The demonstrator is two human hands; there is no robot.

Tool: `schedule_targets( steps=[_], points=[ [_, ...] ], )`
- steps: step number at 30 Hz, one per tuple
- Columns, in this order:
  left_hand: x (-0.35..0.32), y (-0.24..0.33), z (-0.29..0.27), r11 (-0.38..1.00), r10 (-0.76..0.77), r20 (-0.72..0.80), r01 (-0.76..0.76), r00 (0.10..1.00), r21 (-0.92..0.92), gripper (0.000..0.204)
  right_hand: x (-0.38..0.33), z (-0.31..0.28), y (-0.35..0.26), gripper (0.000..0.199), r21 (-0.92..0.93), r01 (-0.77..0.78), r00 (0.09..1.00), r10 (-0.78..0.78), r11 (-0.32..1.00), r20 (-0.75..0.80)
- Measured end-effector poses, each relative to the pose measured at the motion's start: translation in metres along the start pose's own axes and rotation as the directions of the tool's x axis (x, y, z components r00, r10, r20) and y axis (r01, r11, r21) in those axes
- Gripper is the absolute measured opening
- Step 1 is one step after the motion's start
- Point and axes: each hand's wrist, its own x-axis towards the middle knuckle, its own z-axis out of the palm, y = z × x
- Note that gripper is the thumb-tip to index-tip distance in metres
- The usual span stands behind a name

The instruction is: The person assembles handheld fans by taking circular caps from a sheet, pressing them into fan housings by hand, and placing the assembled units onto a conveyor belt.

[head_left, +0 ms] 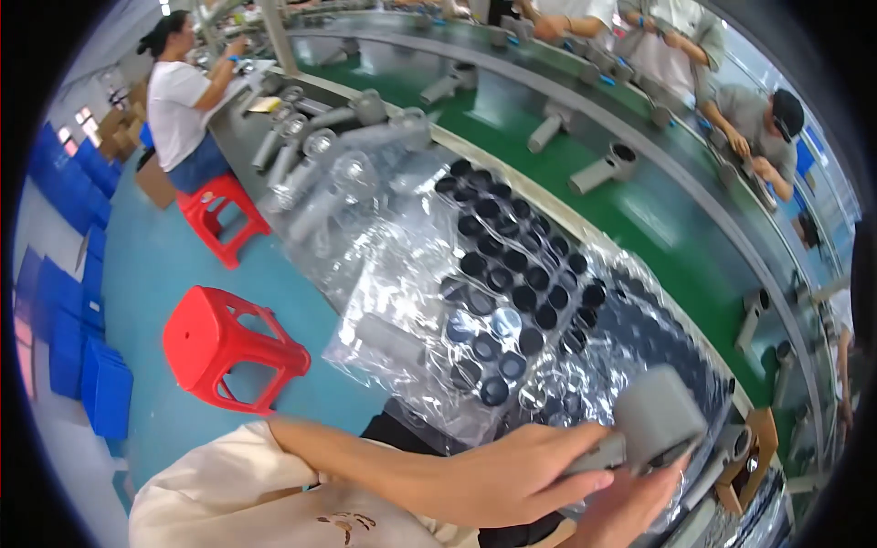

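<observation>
We've got both hands, left hand [512, 479] and right hand [630, 507], closed round one grey plastic handheld housing [653, 425]; black round caps [512, 274] mostly still bagged on the bench [239, 137]

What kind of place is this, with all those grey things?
Most likely a factory assembly line. A long green conveyor belt carries grey plastic housings, other workers sit along it, and trays of round black caps lie under clear plastic. Both hands hold one grey housing.

Teal floor [174, 274], red stools [228, 342], blue crates [78, 356], green conveyor [585, 183].
</observation>
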Motion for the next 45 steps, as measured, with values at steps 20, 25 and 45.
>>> schedule_targets(
  steps=[20, 25, 45],
  points=[
    [0.332, -0.142, -0.325, 0.167, 0.148, -0.441, 0.417, 0.885, 0.893, 0.030, -0.068, -0.054, -0.036, 0.062, 0.102, -0.502, 0.842, 0.512, 0.859, -0.172],
    [0.316, -0.094, -0.328, 0.314, 0.212, -0.430, 0.356, 0.877, 0.880, 0.043, -0.086, -0.066, -0.038, 0.058, 0.093, -0.547, 0.802, 0.553, 0.832, -0.225],
    [0.144, -0.033, -0.010, 0.621, -0.077, 0.506, -0.355, 0.859, 0.698, 0.025, -0.050, -0.052, -0.061, 0.080, 0.119, -0.340, 0.927, 0.354, 0.933, -0.128]
  ],
)
